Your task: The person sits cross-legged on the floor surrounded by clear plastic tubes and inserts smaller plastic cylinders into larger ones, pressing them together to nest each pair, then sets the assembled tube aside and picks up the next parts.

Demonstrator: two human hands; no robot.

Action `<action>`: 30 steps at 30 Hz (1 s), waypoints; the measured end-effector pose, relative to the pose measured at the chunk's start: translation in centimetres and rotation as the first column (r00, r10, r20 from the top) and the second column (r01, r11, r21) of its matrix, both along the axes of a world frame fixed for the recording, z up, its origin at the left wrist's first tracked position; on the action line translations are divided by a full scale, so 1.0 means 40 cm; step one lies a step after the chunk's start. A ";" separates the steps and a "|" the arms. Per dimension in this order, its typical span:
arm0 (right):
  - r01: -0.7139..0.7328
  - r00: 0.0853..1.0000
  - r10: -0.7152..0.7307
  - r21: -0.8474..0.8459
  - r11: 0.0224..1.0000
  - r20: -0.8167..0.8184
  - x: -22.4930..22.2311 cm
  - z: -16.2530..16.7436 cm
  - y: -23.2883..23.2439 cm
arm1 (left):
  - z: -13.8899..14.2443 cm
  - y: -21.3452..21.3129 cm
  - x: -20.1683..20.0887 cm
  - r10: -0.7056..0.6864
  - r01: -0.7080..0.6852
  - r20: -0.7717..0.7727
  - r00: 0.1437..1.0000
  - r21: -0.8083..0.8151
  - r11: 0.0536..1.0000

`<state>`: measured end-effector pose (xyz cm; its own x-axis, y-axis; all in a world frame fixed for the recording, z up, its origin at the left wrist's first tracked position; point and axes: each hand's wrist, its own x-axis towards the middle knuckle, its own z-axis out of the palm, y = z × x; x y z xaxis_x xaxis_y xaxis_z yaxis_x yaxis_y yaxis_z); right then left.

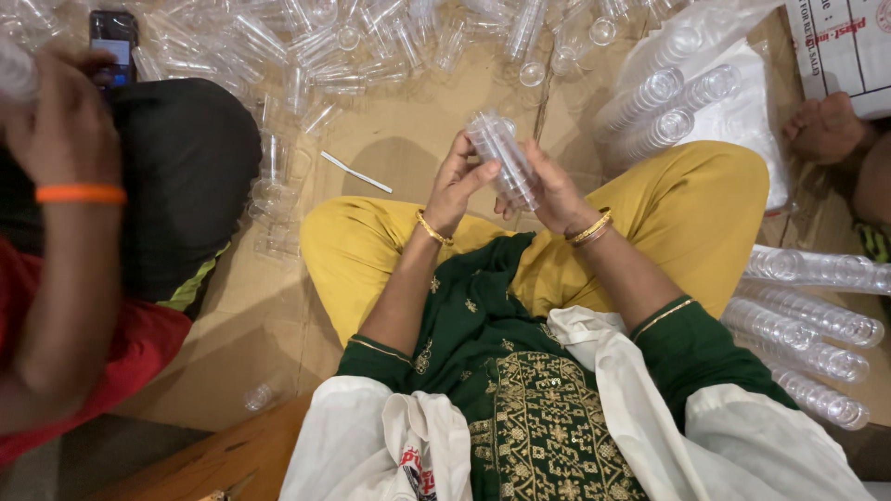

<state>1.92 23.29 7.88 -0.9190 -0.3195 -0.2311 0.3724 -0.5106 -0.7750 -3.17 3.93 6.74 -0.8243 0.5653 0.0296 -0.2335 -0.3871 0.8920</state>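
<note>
Centre of the frame, above your lap: one stack of clear plastic cups (pixel 503 160), tilted, gripped between both your hands. Your left hand (pixel 457 184) closes its fingers on the stack's left side; your right hand (pixel 555 195) closes on its lower end. Upper part of the frame: loose clear tubes (pixel 371 42) on cardboard (pixel 408 139). Right edge: sleeved cup rows (pixel 807 325). Upper left: another person's hand (pixel 65 125), orange wristband (pixel 80 193), phone (pixel 113 37)
</note>
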 end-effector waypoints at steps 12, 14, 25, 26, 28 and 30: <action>0.409 0.890 -0.456 -0.491 0.769 0.028 -0.019 0.028 0.067 | -0.103 0.053 -0.139 0.150 -0.448 -0.652 0.743 -0.317 0.836; 0.445 0.868 -0.495 -0.493 0.748 0.034 -0.017 0.029 0.069 | -0.133 0.073 -0.127 -0.086 -0.365 -0.671 0.737 -0.501 0.785; 0.517 0.840 -0.543 -0.296 0.803 -0.007 -0.025 0.029 0.059 | -0.240 0.095 -0.191 0.188 -0.147 0.126 0.974 -0.281 0.948; 0.536 0.835 -0.550 -0.251 0.806 0.018 -0.026 0.026 0.059 | -0.238 0.077 -0.200 0.219 -0.177 0.245 0.944 -0.183 0.967; 0.564 0.825 -0.561 -0.163 0.810 0.069 -0.028 0.019 0.057 | -0.218 0.042 -0.213 0.219 -0.242 0.339 0.915 0.026 0.970; 0.578 0.816 -0.577 -0.087 0.811 0.033 -0.031 0.011 0.056 | -0.185 0.010 -0.219 0.180 -0.255 0.347 0.920 0.184 0.949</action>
<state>0.69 25.53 8.30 -0.9397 0.2504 -0.2329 -0.0093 -0.6995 -0.7146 -11.92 4.31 -0.67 -0.9119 0.3803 -0.1545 -0.3801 -0.6400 0.6678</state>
